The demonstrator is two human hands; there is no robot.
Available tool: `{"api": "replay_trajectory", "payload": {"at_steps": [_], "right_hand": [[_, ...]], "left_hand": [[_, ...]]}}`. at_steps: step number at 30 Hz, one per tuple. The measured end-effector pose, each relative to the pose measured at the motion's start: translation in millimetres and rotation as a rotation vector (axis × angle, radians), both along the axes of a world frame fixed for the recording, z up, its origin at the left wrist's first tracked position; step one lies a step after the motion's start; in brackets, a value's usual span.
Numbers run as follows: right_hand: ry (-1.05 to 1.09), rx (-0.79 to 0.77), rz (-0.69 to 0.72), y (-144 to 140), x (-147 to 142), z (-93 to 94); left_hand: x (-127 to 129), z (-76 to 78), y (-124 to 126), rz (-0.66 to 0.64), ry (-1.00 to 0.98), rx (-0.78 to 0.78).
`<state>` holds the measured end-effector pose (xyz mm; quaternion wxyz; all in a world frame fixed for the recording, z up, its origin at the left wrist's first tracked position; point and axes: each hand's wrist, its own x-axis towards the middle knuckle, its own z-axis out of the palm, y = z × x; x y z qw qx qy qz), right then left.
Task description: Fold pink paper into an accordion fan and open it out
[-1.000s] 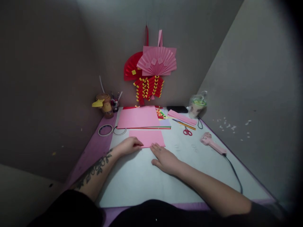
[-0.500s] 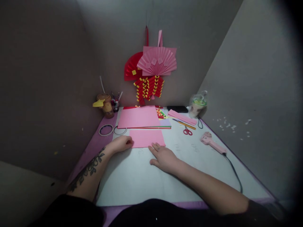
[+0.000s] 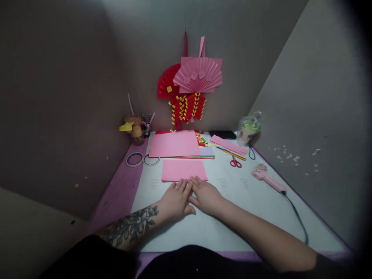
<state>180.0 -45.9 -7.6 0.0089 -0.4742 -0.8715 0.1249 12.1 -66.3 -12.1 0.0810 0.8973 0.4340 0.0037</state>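
Note:
A folded piece of pink paper (image 3: 184, 169) lies flat on the white work surface (image 3: 162, 236), its near edge towards me. My left hand (image 3: 176, 198) lies flat with its fingers stretched out, the tips on that near edge around its middle. Close beside it, my right hand (image 3: 205, 194) is flat too, fingertips on the near edge further right. The two hands' fingers nearly meet or touch. Neither hand grips anything. Behind the folded piece lies a stack of coloured paper with a large pink sheet (image 3: 176, 144) on top.
Right of the papers are red-handled scissors (image 3: 235, 163), a pencil (image 3: 235, 155), pink paper strips (image 3: 228, 145) and a pink glue gun (image 3: 269, 179) with its cord. Tape rolls (image 3: 134, 159) lie left. Drink cups (image 3: 136, 130) stand at both back corners. Paper fans (image 3: 200, 75) hang on the wall.
My left hand has moved right from the folded paper's left corner to its middle and flattened out beside my right hand. The right hand stays at the near edge. The view has shifted slightly.

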Motion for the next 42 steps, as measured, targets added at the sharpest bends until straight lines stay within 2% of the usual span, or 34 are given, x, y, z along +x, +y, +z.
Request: {"api": "replay_trajectory", "payload": {"at_steps": [8,14,17,21,24,26,28,30,32,34,38,42], "right_hand": [[0.002,-0.026,0.003,0.8,1.8,-1.4],[-0.005,-0.033,0.003,1.1,3.5,-0.7],[-0.007,-0.045,0.001,1.0,3.5,0.5],[-0.002,-0.052,0.001,1.6,3.5,0.6],[-0.002,-0.05,0.005,2.1,3.6,0.2],[0.002,-0.051,0.005,2.0,3.6,-0.1],[0.008,-0.044,0.007,1.7,3.6,-0.5],[0.018,-0.021,0.01,1.2,3.7,-1.1],[0.024,0.001,0.013,0.8,3.8,-1.7],[0.023,0.014,0.017,0.5,3.9,-2.3],[0.009,0.01,0.022,0.7,3.9,-3.4],[0.015,-0.009,0.022,1.6,4.6,-5.1]], "left_hand": [[-11.6,15.4,0.8,0.129,0.161,-0.052],[-15.5,16.2,-0.9,0.308,0.243,-0.006],[-18.3,19.6,1.8,0.349,0.273,0.064],[-27.9,34.0,11.5,0.326,0.314,0.044],[-34.1,46.1,20.3,0.413,0.313,0.009],[-33.2,48.3,23.9,0.467,0.218,0.056],[-27.9,43.4,24.2,0.414,0.076,0.112],[-20.6,32.7,21.4,0.237,-0.028,0.118],[-14.6,19.4,17.4,0.056,-0.051,0.067],[-11.7,7.2,14.2,-0.04,-0.036,0.01],[-13.0,-3.9,12.9,-0.067,-0.005,-0.018],[-16.5,1.8,13.3,-0.012,0.062,-0.005]]}}
